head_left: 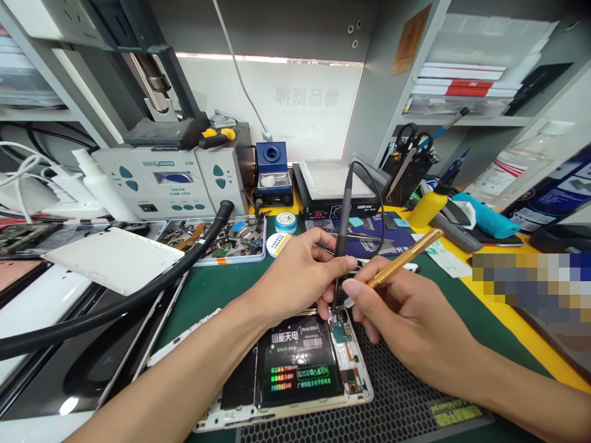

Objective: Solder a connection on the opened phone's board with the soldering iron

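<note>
The left hand [295, 280] pinches a black soldering iron [342, 237]. The right hand [406, 317] grips a gold metal tool [404, 258]. Both tips meet over the opened white tablet [295, 369], just below the fingers [341, 264].

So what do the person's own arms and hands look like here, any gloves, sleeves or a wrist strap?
Both are bare. The left hand and right hand wear no gloves, and no rings show on the fingers. Both forearms are uncovered as far as the picture's edge: no sleeves, watch, wristband or grounding strap in view, and no cable attached to either arm.
</note>
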A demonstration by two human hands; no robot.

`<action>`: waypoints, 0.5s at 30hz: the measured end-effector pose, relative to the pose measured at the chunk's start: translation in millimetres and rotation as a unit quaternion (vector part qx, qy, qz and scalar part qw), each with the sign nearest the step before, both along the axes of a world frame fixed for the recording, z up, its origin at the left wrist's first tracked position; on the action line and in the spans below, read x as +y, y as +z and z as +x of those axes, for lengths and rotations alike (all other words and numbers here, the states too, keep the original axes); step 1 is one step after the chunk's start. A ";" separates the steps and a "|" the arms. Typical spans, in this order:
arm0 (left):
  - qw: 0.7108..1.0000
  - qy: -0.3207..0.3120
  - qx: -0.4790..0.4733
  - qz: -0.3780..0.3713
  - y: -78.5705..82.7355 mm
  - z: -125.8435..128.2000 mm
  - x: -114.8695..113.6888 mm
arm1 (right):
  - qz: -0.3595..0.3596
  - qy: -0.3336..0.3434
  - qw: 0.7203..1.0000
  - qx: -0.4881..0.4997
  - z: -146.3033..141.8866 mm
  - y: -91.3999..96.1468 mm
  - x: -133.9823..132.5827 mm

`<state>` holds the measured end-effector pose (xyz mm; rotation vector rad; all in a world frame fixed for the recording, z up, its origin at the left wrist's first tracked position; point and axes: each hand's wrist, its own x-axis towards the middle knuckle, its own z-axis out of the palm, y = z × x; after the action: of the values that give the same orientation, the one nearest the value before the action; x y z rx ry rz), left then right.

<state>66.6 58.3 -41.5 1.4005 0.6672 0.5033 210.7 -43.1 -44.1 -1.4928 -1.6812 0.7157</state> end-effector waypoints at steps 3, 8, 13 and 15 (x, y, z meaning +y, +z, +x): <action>1.000 0.001 -0.003 0.000 -0.9 -0.5 -0.3 | 0.001 0.003 1.000 0.007 -0.7 0.2 0.0; 1.000 0.002 -0.001 -0.003 -1.4 -1.2 -0.6 | -0.008 0.008 1.000 0.014 -0.5 0.0 -0.3; 1.000 0.005 0.002 -0.005 -1.1 -0.2 0.4 | 0.003 0.014 1.000 0.015 -0.4 0.3 0.0; 1.000 0.004 0.004 -0.007 -0.8 0.0 0.9 | 0.013 0.015 1.000 0.009 -0.8 0.5 0.0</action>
<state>66.6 59.2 -42.4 1.3886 0.6824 0.4992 209.9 -43.1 -43.6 -1.4415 -1.6967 0.7202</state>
